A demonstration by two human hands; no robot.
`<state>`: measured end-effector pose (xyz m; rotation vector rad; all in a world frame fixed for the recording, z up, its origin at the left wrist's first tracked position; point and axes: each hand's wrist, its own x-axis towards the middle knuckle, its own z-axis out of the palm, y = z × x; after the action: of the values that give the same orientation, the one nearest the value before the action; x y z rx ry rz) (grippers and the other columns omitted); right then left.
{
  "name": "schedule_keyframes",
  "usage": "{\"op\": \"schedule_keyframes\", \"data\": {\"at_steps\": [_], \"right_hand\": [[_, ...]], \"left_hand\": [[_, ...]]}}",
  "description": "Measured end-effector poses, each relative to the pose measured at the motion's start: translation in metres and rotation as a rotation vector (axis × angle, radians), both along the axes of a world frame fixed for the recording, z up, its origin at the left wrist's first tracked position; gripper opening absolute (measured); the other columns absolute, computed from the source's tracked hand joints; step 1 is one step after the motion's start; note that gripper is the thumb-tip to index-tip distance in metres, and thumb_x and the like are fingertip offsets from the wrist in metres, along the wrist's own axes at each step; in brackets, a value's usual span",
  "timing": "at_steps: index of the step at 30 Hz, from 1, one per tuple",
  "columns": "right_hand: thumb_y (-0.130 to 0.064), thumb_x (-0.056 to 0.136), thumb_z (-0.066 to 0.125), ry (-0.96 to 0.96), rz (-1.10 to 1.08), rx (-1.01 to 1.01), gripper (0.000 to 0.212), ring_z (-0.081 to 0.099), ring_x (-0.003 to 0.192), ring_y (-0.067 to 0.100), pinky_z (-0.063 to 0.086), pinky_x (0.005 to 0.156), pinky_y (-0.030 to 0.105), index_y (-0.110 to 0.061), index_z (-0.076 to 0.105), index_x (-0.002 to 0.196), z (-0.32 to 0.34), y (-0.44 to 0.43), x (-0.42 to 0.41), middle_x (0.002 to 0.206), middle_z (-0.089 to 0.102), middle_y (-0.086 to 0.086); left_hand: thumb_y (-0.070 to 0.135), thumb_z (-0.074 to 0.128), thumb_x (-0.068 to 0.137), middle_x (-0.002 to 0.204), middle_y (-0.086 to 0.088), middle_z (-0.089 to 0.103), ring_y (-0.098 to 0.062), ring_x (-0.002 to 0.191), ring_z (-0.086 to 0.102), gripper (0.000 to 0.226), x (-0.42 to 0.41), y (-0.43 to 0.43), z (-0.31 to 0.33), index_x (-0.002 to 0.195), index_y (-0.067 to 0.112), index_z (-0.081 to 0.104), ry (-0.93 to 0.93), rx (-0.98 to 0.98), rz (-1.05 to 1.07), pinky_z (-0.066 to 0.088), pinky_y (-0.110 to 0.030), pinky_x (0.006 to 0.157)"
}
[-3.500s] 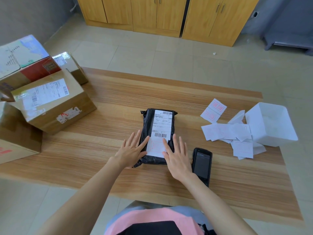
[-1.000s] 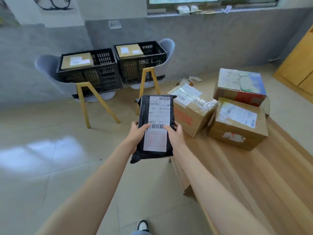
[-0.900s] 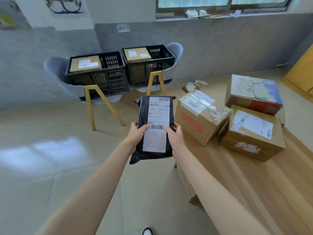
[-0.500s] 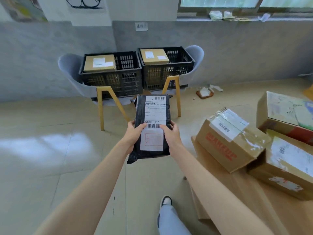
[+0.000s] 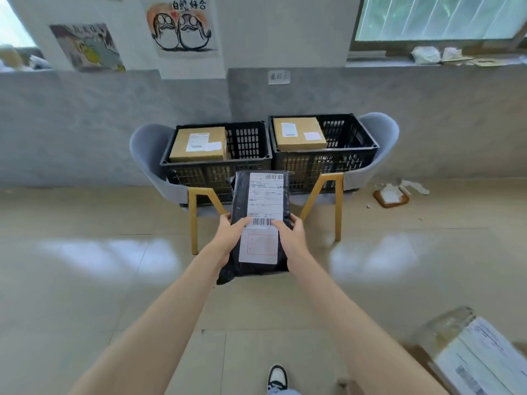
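Bright daylight from the window [image 5: 436, 18] at far right throws pale glare patches on the floor [image 5: 85, 280]; edges bow with wide-angle distortion, and the near-right box [image 5: 470, 352] blurs.

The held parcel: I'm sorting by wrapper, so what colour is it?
The parcel is black, with a white label; best in head view.

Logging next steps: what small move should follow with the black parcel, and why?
Probably step forward to bring the black parcel over the left crate or right crate: left hand and right hand grip it short of both, and each has free room inside.
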<state>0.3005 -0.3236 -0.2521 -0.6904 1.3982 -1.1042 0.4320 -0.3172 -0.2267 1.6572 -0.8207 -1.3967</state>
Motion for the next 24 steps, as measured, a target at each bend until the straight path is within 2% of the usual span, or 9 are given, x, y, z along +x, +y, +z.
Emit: {"op": "schedule_keyframes", "data": {"at_steps": [3, 9, 12, 15, 18, 20, 22, 24], "right_hand": [[-0.018, 0.090, 0.061, -0.002, 0.024, -0.021, 0.052, 0.054, 0.114, 0.020, 0.047, 0.074, 0.025, -0.016, 0.038, 0.137, 0.008, -0.052, 0.003, 0.135, 0.046, 0.004], [-0.020, 0.091, 0.061, 0.018, 0.065, 0.014, 0.053, 0.051, 0.118, 0.022, 0.045, 0.084, 0.031, -0.018, 0.037, 0.139, 0.006, -0.130, 0.017, 0.138, 0.044, 0.003], [-0.019, 0.091, 0.060, 0.027, 0.070, 0.026, 0.053, 0.052, 0.117, 0.022, 0.044, 0.080, 0.029, -0.017, 0.037, 0.139, 0.002, -0.171, 0.026, 0.137, 0.045, 0.004], [-0.020, 0.092, 0.060, 0.056, 0.073, 0.042, 0.054, 0.051, 0.117, 0.021, 0.045, 0.075, 0.027, -0.017, 0.036, 0.140, -0.004, -0.216, 0.037, 0.138, 0.044, 0.005], [-0.019, 0.093, 0.059, 0.059, 0.069, 0.042, 0.055, 0.051, 0.111, 0.018, 0.042, 0.062, 0.021, -0.017, 0.035, 0.142, -0.007, -0.266, 0.050, 0.138, 0.045, 0.004], [-0.018, 0.094, 0.059, 0.068, 0.066, 0.040, 0.056, 0.049, 0.108, 0.016, 0.043, 0.068, 0.022, -0.015, 0.033, 0.144, -0.009, -0.307, 0.066, 0.137, 0.046, 0.005], [-0.016, 0.094, 0.058, 0.075, 0.051, 0.047, 0.057, 0.046, 0.108, 0.015, 0.040, 0.083, 0.026, -0.013, 0.032, 0.145, -0.007, -0.348, 0.082, 0.137, 0.047, 0.006], [-0.015, 0.094, 0.058, 0.079, 0.044, 0.056, 0.058, 0.044, 0.107, 0.013, 0.036, 0.086, 0.027, -0.013, 0.031, 0.145, -0.006, -0.387, 0.096, 0.137, 0.047, 0.005]], "left_hand": [[0.032, 0.057, 0.094, 0.126, -0.012, 0.056, -0.026, 0.108, 0.057, 0.060, 0.002, -0.047, 0.007, 0.142, 0.015, 0.024, -0.004, -0.017, 0.025, 0.048, -0.042, 0.091], [0.035, 0.058, 0.093, 0.125, -0.012, 0.056, -0.026, 0.110, 0.056, 0.061, 0.017, -0.125, 0.001, 0.141, 0.016, 0.024, -0.015, 0.018, 0.049, 0.047, -0.044, 0.096], [0.034, 0.059, 0.093, 0.123, -0.012, 0.057, -0.025, 0.108, 0.057, 0.060, 0.027, -0.166, -0.009, 0.140, 0.016, 0.026, 0.008, 0.028, 0.060, 0.048, -0.041, 0.090], [0.036, 0.061, 0.091, 0.123, -0.011, 0.057, -0.026, 0.111, 0.057, 0.062, 0.040, -0.215, -0.021, 0.139, 0.017, 0.027, 0.027, 0.041, 0.057, 0.046, -0.046, 0.098], [0.035, 0.061, 0.091, 0.124, -0.011, 0.056, -0.026, 0.112, 0.055, 0.060, 0.053, -0.267, -0.028, 0.137, 0.017, 0.026, 0.037, 0.048, 0.031, 0.044, -0.046, 0.100], [0.034, 0.061, 0.092, 0.124, -0.012, 0.056, -0.026, 0.112, 0.055, 0.061, 0.068, -0.310, -0.031, 0.137, 0.016, 0.026, 0.045, 0.045, 0.022, 0.044, -0.045, 0.100], [0.033, 0.062, 0.091, 0.129, -0.012, 0.054, -0.026, 0.117, 0.053, 0.062, 0.084, -0.356, -0.034, 0.139, 0.015, 0.026, 0.048, 0.050, 0.008, 0.041, -0.045, 0.103], [0.033, 0.062, 0.091, 0.135, -0.010, 0.051, -0.026, 0.123, 0.048, 0.064, 0.097, -0.397, -0.035, 0.141, 0.014, 0.025, 0.048, 0.062, -0.004, 0.035, -0.045, 0.108]]}}
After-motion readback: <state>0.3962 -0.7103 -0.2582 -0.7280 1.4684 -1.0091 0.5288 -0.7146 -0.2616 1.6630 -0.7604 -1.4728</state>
